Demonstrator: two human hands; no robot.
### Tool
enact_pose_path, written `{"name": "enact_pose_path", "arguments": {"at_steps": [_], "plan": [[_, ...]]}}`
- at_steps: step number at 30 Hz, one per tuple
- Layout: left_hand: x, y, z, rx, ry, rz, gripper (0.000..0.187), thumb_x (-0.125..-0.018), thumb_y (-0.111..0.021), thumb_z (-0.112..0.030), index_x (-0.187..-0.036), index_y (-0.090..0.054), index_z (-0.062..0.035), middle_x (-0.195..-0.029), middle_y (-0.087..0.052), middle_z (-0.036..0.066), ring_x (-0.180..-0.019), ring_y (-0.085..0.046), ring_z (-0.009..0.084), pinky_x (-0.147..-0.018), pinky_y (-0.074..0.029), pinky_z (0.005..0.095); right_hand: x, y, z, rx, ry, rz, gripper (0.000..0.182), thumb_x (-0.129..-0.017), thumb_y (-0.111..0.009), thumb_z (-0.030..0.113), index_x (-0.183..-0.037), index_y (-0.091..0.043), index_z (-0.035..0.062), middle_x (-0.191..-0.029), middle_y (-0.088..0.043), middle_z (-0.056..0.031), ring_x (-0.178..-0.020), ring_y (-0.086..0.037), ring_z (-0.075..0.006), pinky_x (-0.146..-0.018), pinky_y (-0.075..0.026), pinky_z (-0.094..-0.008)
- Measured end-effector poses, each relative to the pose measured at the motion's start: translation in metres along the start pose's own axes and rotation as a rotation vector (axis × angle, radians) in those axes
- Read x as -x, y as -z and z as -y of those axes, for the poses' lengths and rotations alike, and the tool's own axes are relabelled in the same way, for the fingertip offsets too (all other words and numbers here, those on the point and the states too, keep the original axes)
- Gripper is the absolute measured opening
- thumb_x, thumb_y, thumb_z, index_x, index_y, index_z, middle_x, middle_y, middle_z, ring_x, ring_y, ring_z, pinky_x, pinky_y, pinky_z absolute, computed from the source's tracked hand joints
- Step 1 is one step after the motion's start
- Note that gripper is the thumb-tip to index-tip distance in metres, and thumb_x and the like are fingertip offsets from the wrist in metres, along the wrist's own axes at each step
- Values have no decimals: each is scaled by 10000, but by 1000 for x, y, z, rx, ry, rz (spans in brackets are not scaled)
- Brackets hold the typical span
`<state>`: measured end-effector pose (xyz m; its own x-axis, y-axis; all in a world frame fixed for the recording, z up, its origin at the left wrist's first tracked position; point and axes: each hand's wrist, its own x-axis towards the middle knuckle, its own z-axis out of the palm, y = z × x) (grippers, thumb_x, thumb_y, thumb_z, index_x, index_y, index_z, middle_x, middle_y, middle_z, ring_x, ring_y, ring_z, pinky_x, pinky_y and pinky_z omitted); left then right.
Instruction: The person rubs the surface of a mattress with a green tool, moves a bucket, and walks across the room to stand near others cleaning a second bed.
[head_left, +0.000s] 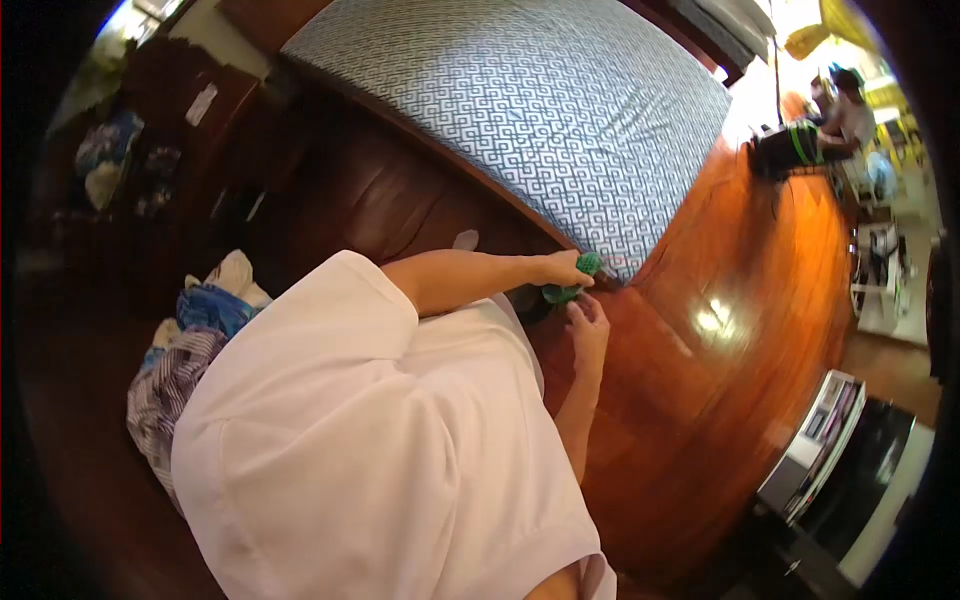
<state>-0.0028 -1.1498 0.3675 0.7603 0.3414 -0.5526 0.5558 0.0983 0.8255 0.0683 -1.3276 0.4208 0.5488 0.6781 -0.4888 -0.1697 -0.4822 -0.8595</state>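
Note:
My left hand (566, 268) is closed around a green textured thing (588, 264) that looks like soft fabric. A darker green part of it hangs below the fingers. Just under it, my right hand (588, 318) is raised with bent fingers a little apart, the fingertips right at the lower green part. Both hands are in front of my white shirt (400, 450), near the corner of a bed covered with a blue-and-white patterned sheet (540, 110).
A pile of clothes (185, 365) lies at my left. Dark wooden furniture (200, 100) stands at the upper left. Shiny wooden floor (700, 400) stretches to the right, where a person (850, 120) sits far off. A shelf with items (815, 440) is at the lower right.

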Motion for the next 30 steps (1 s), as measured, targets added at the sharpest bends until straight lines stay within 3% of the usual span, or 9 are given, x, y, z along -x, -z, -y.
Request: {"name": "enact_pose_path", "arguments": {"at_steps": [5, 7, 9, 11, 13, 23, 26, 28, 30], "plan": [[26, 100, 44, -480, 22, -416, 626, -836, -691, -449, -1261, -524, -22, -1151, -699, 262, -1090, -686, 412, -912, -537, 513, -11, 12, -31, 593, 273, -4, 434, -909, -742, 238, -1236, -664, -37, -1133, -725, -143, -1048, -685, -264, -944, -515, -390], [46, 130, 90, -420, 224, -541, 643, -796, -694, -419, -1288, -532, -39, -1164, -704, 247, -1102, -698, 376, -927, -544, 511, -34, 36, -114, 403, 289, -13, 392, -915, -730, 212, -1214, -671, -35, -1094, -727, -134, -997, -685, -234, -881, -534, -372], [80, 151, 134, -280, 450, -661, 723, -737, -744, -410, -1333, -537, -58, -1219, -696, 229, -1149, -683, 391, -960, -541, 508, -26, 56, -161, 13, 47, 80, 180, -923, -684, 169, -1007, -692, 11, -793, -628, -43, -684, -579, -131, -615, -488, -294], [116, 162, 197, -194, 533, -714, 905, -660, -826, -486, -1390, -531, -40, -1300, -668, 231, -1212, -655, 381, -1009, -526, 491, -20, 100, -254, -195, -227, 141, 215, -931, -586, 180, -790, -657, 34, -715, -594, -25, -618, -541, -142, -547, -426, -317], [169, 155, 225, -236, 600, -724, 976, -636, -864, -490, -1408, -499, -17, -1314, -663, 230, -1221, -652, 375, -1015, -528, 482, 1, 127, -323, 372, -596, 21, 197, -919, -581, 163, -820, -679, 24, -744, -645, -39, -627, -561, -168, -564, -472, -347], [270, 59, 318, 8, 890, -788, 859, -679, -839, -422, -1345, -537, 28, -1328, -646, 255, -1246, -629, 396, -1042, -508, 477, 0, 196, -456, 472, -11, 93, 154, -891, -605, 111, -852, -702, -1, -766, -691, -82, -617, -616, -200, -590, -540, -363], [248, 74, 303, 36, 843, -793, 879, -685, -835, -432, -1371, -515, 14, -1337, -639, 258, -1251, -624, 400, -1046, -502, 475, -26, 198, -448, 320, 32, 47, 141, -888, -609, 96, -854, -701, -6, -756, -693, -91, -599, -622, -202, -572, -545, -364], [223, 97, 284, 15, 750, -816, 877, -704, -822, -437, -1395, -490, -11, -1349, -629, 261, -1258, -617, 403, -1043, -500, 477, 4, 137, -257, 233, -196, -39, 130, -894, -608, 86, -847, -687, -7, -727, -678, -92, -568, -612, -193, -527, -527, -360], [200, 120, 249, -2, 660, -860, 854, -737, -800, -444, -1406, -469, -28, -1354, -621, 269, -1263, -612, 406, -1039, -499, 484, -11, 133, -238, 348, -123, -10, 106, -909, -626, 88, -847, -669, 13, -672, -626, -59, -528, -558, -154, -469, -481, -323]]}}
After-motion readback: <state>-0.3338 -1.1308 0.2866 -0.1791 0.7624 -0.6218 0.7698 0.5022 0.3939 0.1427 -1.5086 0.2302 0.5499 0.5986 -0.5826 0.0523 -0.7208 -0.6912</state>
